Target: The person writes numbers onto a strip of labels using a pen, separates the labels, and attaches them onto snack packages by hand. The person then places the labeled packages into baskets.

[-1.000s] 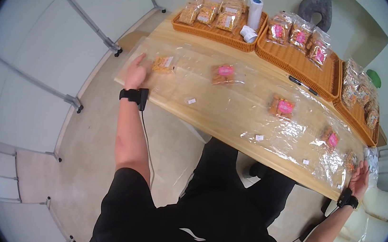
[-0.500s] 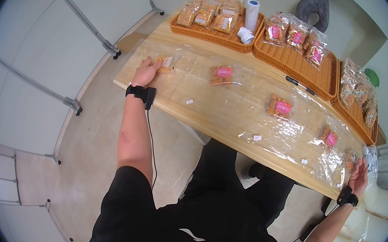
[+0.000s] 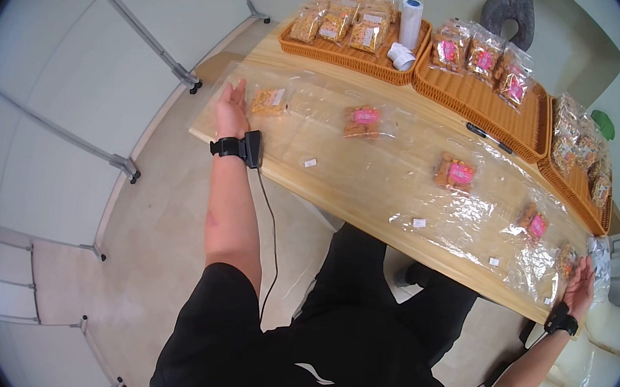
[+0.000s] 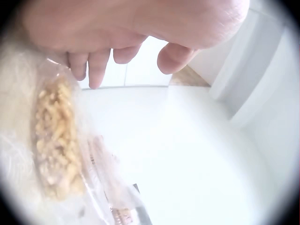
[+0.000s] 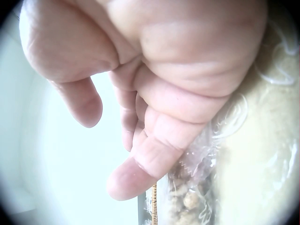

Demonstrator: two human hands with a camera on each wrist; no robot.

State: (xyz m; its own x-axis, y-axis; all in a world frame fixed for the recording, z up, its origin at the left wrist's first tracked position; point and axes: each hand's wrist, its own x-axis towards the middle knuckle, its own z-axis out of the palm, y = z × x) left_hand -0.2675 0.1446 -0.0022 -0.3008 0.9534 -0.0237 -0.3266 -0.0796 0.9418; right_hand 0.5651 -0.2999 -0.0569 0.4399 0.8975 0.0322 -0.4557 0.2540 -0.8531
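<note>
My left hand [image 3: 233,110] is held beside the packet of yellow crunchy snacks [image 3: 268,101] at the table's left end. Its fingers are relaxed with nothing between them; in the left wrist view the snack packet [image 4: 58,140] lies below the fingertips. At the right end, my right hand [image 3: 581,285] rests edge-on against the plastic, thumb apart and fingers loosely bent, holding nothing. Close by it is a small mixed-snack packet [image 3: 567,261]. Between the hands, packets with pink labels [image 3: 364,121] lie spaced out on clear plastic bags [image 3: 398,154].
Along the back edge stand wicker baskets [image 3: 480,110] of bagged snacks. The left one also holds a white roll [image 3: 410,23] and a crumpled white strip [image 3: 400,56]. A black pen [image 3: 488,138] lies before the middle basket. Small white labels [image 3: 419,223] dot the front of the wooden table [image 3: 282,166].
The left hand moved right onto the yellow snack packet, touched it with its fingers, then drew back left and turned palm-inward. The right hand stayed put. The head view shifted slightly.
</note>
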